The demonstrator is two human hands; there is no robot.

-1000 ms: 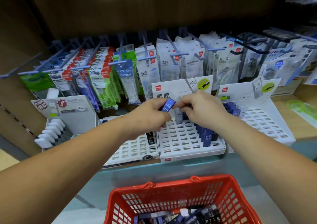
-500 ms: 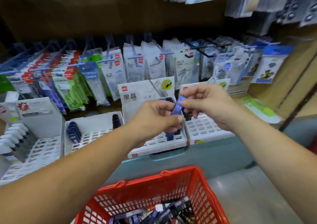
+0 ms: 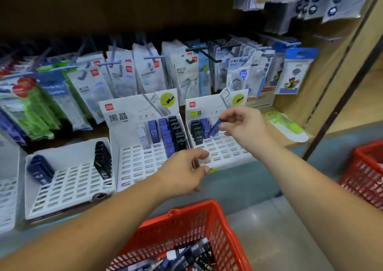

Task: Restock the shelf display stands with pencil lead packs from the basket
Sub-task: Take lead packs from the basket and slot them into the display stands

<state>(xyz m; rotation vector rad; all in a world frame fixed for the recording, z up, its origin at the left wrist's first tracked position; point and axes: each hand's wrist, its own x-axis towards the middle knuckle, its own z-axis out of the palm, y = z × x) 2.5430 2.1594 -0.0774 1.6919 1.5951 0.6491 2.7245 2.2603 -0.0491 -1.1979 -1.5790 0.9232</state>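
My right hand (image 3: 244,125) pinches a blue pencil lead pack (image 3: 215,128) and holds it tilted over the right white display stand (image 3: 228,152), beside that stand's black and blue packs (image 3: 200,130). Lower down, my left hand (image 3: 184,172) hovers with loosely curled fingers in front of the middle display stand (image 3: 136,167) and holds nothing. The middle stand carries rows of blue and black packs (image 3: 167,134). A red basket (image 3: 186,229) below holds several lead packs (image 3: 186,256).
A left white stand (image 3: 66,185) has a few blue and black packs. Hanging stationery packets (image 3: 145,69) fill the hooks behind the stands. A second red basket (image 3: 366,173) sits at the right. A green-and-white item (image 3: 288,126) lies on the shelf right of the stands.
My right hand took the blue pack from my left hand and carried it right, over the right stand. My left hand dropped lower with nothing in it. The view shifted right.
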